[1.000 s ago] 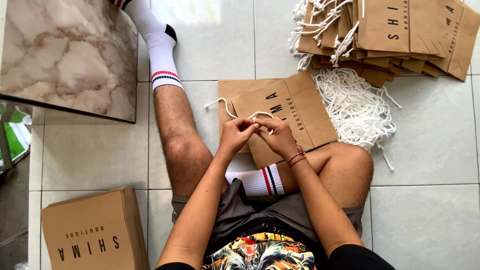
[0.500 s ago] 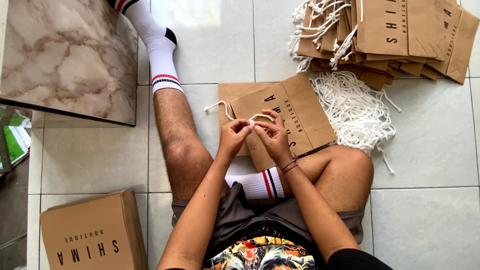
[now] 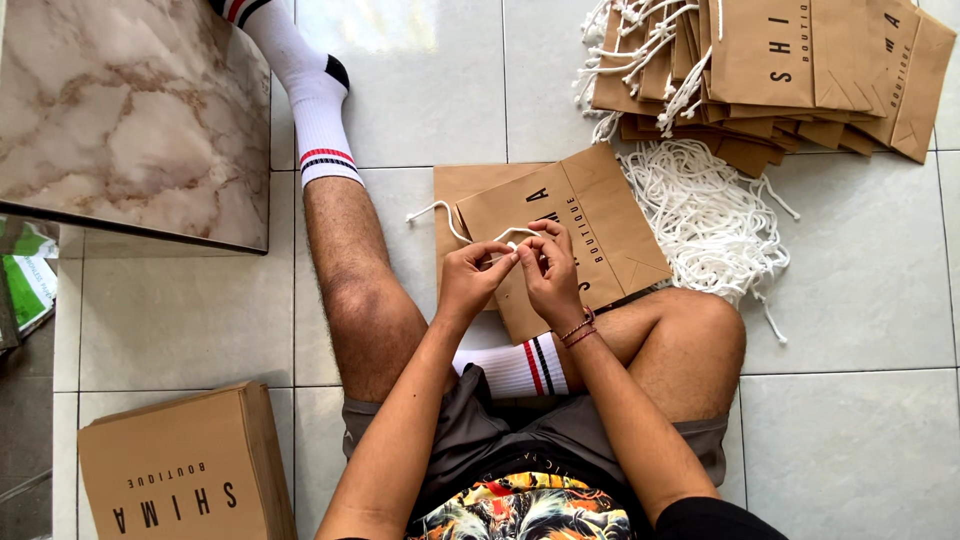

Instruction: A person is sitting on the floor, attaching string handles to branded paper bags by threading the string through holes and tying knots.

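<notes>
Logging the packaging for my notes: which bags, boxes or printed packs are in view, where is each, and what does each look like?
Flat paper bag: floor between the legs, brown with dark print; left hand and right hand hold its white cord.
Stack of bags: top right, brown, white cord handles.
Cardboard box: bottom left, brown, dark print.
Loose cord pile: right of the bag, white.

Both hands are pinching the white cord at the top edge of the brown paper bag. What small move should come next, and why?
Probably draw the cord snug through the bag. Both the left hand and the right hand pinch it at the bag's top edge, and a loose loop trails off to the left, so the handle looks unfinished.
</notes>
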